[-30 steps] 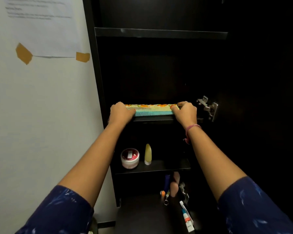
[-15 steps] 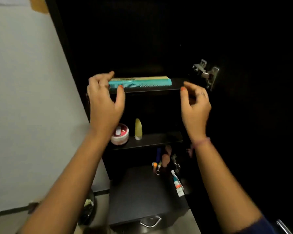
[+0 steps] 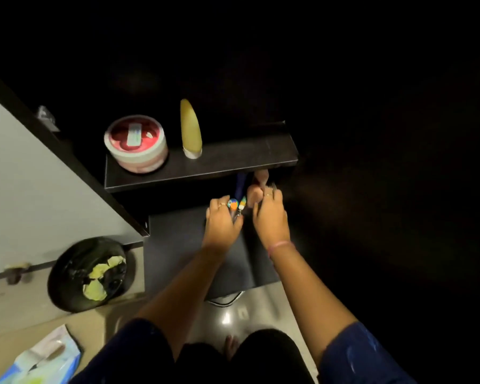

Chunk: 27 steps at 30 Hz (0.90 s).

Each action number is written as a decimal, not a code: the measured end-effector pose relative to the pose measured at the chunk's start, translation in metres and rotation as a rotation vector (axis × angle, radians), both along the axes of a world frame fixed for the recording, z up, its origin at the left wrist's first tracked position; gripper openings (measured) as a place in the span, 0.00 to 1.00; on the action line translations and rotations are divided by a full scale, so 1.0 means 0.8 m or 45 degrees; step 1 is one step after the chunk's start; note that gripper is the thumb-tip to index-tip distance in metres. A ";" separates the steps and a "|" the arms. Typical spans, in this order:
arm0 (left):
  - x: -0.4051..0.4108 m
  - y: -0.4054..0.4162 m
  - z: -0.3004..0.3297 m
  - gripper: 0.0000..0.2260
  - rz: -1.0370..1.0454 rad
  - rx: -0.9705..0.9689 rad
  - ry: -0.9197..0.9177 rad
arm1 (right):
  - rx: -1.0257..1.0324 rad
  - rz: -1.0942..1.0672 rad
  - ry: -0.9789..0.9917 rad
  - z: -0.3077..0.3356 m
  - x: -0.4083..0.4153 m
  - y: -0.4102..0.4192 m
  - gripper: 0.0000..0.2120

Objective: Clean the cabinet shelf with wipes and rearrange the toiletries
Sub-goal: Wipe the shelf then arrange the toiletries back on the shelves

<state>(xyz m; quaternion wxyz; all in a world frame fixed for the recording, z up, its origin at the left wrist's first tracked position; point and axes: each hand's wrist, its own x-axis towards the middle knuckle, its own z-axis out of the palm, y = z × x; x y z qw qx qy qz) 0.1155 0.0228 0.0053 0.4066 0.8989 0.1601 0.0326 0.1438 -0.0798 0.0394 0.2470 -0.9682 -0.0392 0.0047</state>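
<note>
Both hands at frame centre under the middle shelf (image 3: 233,164): left hand (image 3: 222,220) and right hand (image 3: 269,217), fingers curled among small toiletries (image 3: 237,205) on the lower shelf; actual grip unclear. Rearranging step. Next: lift them out, likely wipe there.

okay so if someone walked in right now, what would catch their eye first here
Probably the two hands, left hand and right hand, meeting over small colourful items under the dark shelf. On that shelf stand a round red-lidded tub and, to its right, a yellow tube.
</note>
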 end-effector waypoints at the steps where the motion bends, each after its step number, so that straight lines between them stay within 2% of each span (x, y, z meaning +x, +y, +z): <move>1: 0.008 -0.004 -0.007 0.23 0.027 -0.014 0.018 | -0.054 0.012 0.002 -0.006 0.010 0.003 0.17; 3: 0.023 -0.008 -0.022 0.25 0.078 -0.052 0.073 | -0.165 0.022 0.065 -0.018 0.025 0.005 0.18; 9: 0.043 -0.004 -0.064 0.20 0.170 -0.121 0.113 | -0.364 0.025 0.175 -0.038 0.052 0.009 0.15; 17: 0.041 -0.003 -0.071 0.19 0.148 -0.129 0.070 | -0.173 0.015 0.155 -0.047 0.047 0.008 0.13; 21: 0.029 0.000 -0.068 0.18 0.146 -0.136 0.071 | -0.007 0.009 0.142 -0.029 0.011 -0.005 0.11; 27: 0.029 0.001 -0.064 0.19 0.091 -0.116 0.086 | 0.085 -0.159 0.161 -0.012 -0.059 -0.029 0.12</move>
